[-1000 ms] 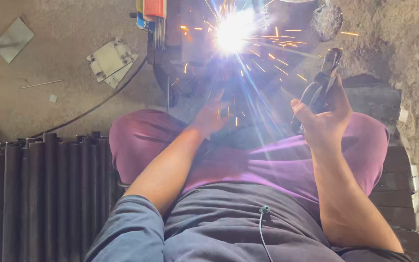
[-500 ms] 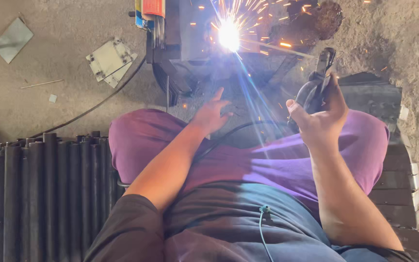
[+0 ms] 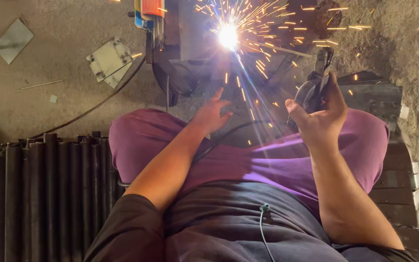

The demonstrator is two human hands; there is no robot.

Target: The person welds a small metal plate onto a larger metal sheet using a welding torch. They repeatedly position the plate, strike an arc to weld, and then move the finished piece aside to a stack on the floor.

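The electrode holder (image 3: pixel 316 85), a dark clamp-like tool with a thin welding rod (image 3: pixel 287 50) reaching out from it, is sitting in the right hand (image 3: pixel 322 120), raised just above the right knee of the purple trousers (image 3: pixel 364 145). The fingers are closing round its handle in a firm grip, thumb along the near side. The rod's far tip is burning at a bright arc (image 3: pixel 229 36) against the dark metal workpiece (image 3: pixel 190 63) on the floor ahead, and sparks are flying outward over the knees. The holder looks stiff and fairly heavy for its size, dragged by its cable; the insulated handle is the place to hold it, since the rod and jaws will be hot and live. The rod itself looks thin and slightly springy, so its tip will be wavering unless the wrist is steady. The left hand (image 3: pixel 212 114) is resting loosely open beyond the left knee, fingers spread and holding nothing, near a dark cable (image 3: pixel 224 138) running across the lap. To the left a row of dark steel tubes (image 3: pixel 44 189) is lying side by side, and small flat metal plates (image 3: pixel 108 60) are lying on the dusty concrete floor (image 3: pixel 49 111).
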